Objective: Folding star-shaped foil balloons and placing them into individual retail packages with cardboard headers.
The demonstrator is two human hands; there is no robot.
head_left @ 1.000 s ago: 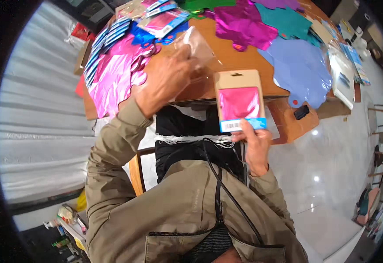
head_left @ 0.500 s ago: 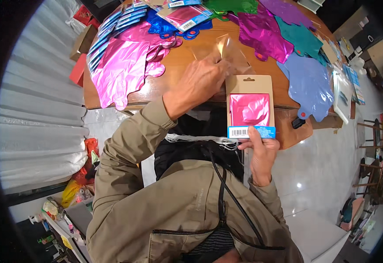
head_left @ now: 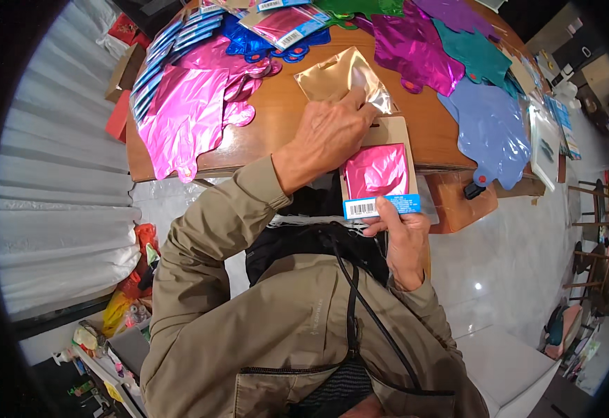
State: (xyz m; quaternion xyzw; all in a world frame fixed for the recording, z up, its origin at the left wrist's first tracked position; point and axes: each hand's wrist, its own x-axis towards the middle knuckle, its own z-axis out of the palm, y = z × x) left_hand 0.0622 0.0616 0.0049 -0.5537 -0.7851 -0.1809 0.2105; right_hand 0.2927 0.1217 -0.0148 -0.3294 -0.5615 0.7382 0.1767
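Observation:
My right hand (head_left: 403, 244) grips the bottom of a tan backing card (head_left: 390, 129), thumb on the blue, barcoded strip (head_left: 402, 205). A folded sheet of shiny pink foil (head_left: 377, 171) lies on the card's face. Just above the card's top edge, my left hand (head_left: 332, 132) has its fingers closed on a clear plastic bag (head_left: 322, 78), its far end spread over the table and glinting. The left fingertips are partly hidden, and the card's upper left lies close beside that hand.
On the wooden table (head_left: 276, 108) lie flat pink foil balloons (head_left: 186, 111) at left, with magenta (head_left: 416, 52), teal (head_left: 472, 56) and pale blue foil balloons (head_left: 492, 132) at right. Packaged cards (head_left: 193, 35) are stacked at the far left. An orange-brown stool (head_left: 454, 202) stands below the right edge.
The carded pink foil has moved left and slightly up with my right hand. My left hand has shifted slightly right and down, and the bag now spreads wider over the table.

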